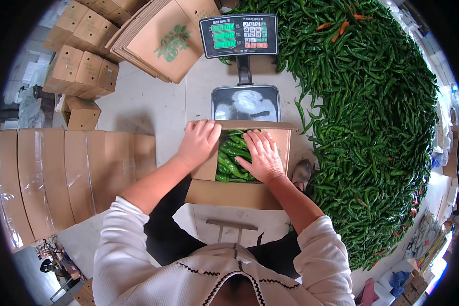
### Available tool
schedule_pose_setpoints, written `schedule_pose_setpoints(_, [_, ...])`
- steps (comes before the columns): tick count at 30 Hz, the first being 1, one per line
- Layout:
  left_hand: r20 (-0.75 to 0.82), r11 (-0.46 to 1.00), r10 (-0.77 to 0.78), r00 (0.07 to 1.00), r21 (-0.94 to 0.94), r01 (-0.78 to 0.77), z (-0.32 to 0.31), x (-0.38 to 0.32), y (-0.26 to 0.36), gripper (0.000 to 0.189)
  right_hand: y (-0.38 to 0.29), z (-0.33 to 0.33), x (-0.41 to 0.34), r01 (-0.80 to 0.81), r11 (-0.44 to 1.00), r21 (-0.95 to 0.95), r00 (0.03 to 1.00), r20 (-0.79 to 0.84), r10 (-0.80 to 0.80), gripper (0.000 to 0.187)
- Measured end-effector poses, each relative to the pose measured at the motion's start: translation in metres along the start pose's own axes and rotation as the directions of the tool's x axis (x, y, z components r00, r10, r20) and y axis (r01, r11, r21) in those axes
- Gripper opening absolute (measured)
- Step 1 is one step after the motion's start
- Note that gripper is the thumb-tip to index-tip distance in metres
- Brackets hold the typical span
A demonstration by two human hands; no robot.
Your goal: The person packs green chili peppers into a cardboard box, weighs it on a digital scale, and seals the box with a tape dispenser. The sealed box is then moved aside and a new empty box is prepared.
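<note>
An open cardboard box [233, 196], with flaps spread outward, stands in front of me. It is filled with long green peppers [229, 162]. My left hand [203, 137] curls its fingers over the far left corner of the box. Palm down, my right hand [263, 155] lies on the peppers and the inner edge of the right flap, its thumb spread from the fingers. Just beyond the box is the metal platform of an electronic scale [246, 105], partly hidden by the far flap. The scale's keypad display [238, 36] is lit.
A large heap of green peppers [371, 153], with a few red ones, covers the floor at right. Taped cartons [76, 172] stand in a row at left. Flattened cartons [157, 38] and smaller boxes [80, 70] are farther back. A stool-like bar [232, 225] lies between my legs.
</note>
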State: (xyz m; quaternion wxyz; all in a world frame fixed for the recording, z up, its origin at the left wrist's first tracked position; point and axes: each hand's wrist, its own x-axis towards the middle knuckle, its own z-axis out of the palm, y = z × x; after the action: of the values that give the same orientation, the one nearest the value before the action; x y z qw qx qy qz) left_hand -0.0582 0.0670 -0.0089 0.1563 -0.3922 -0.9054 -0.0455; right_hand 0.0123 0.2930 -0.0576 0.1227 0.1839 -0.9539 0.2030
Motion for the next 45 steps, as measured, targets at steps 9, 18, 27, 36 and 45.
schedule_pose_setpoints(9, [0.059,0.992,-0.028,0.998,-0.123,0.035,0.006,-0.021,0.019,0.031,0.004,0.007,-0.009,0.007,0.997,0.076,1.000,-0.017,-0.006,0.051])
schedule_pose_setpoints(18, [0.143,0.966,-0.077,0.987,-0.236,0.109,0.015,-0.038,0.028,0.034,0.003,-0.017,-0.007,0.280,0.957,-0.069,0.960,0.007,-0.281,0.032])
schedule_pose_setpoints(27, [0.283,0.910,-0.129,0.950,-0.346,0.226,-0.019,-0.035,0.042,0.035,-0.003,0.006,0.058,-0.278,0.954,-0.109,0.942,0.164,0.293,0.040])
schedule_pose_setpoints(36, [0.150,0.958,-0.027,0.988,-0.279,0.068,-0.050,-0.070,0.147,0.053,0.009,0.012,0.061,-0.248,0.964,-0.097,0.938,0.223,0.264,0.040])
schedule_pose_setpoints(45, [0.115,0.932,-0.222,0.968,-0.267,0.246,-0.015,-0.011,0.107,0.044,0.026,-0.004,0.066,-0.211,0.977,0.035,0.854,0.492,0.167,0.043])
